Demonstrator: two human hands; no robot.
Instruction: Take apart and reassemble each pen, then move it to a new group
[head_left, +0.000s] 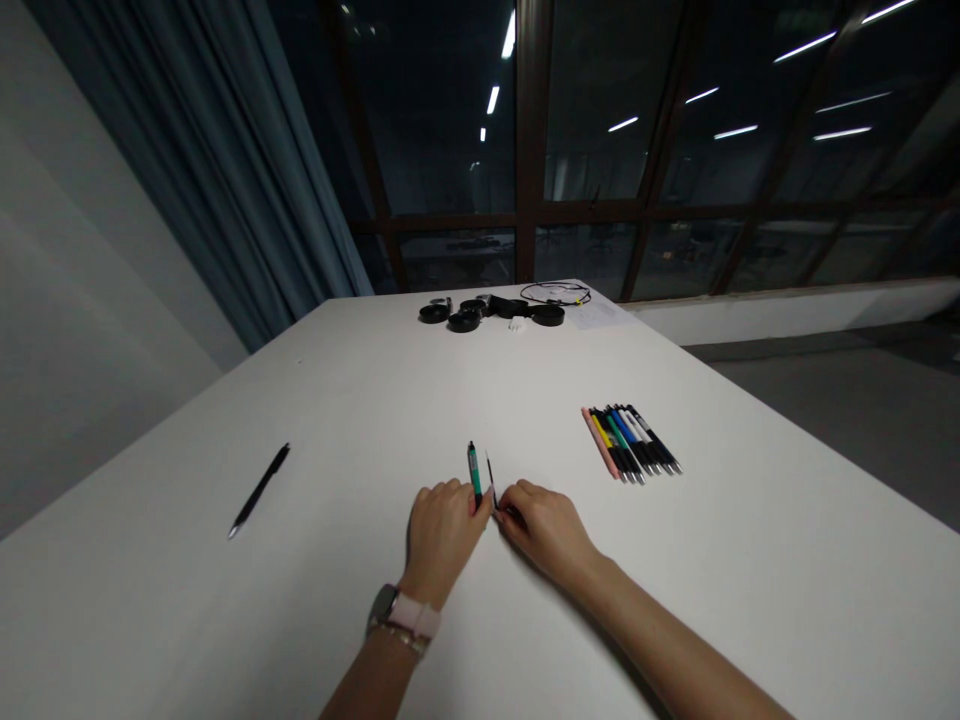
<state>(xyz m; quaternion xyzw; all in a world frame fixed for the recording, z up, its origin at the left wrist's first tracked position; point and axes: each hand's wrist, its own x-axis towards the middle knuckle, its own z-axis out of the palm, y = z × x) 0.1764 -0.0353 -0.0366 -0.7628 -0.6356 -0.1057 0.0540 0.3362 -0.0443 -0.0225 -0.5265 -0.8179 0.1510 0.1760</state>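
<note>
Both hands rest low on the white table (750,560), close together at its near middle. The left hand (442,530), with a watch (394,610) at the wrist, is curled, and its fingers pinch the lower end of a green pen (474,474), which points away from the person. The right hand (546,528) is likewise curled, its fingertips closed on a thin dark rod (490,472) that stands just beside the green pen; it looks like a refill or inner part, but it is too small to tell for certain. Whether the two pieces touch cannot be made out.

To the right, near but apart from the hands, a row of pens (631,442) lies side by side in several colours, tips toward the person. Well apart on the left lies a single black pen (259,490).

Judgement: the green pen appears to be the one in work, taken apart or not yet put together. The single black pen may be one finished; the row seems untouched. The greater part of the work appears to remain.

At the far edge lie black round objects (491,310) and a cable (556,293).
</note>
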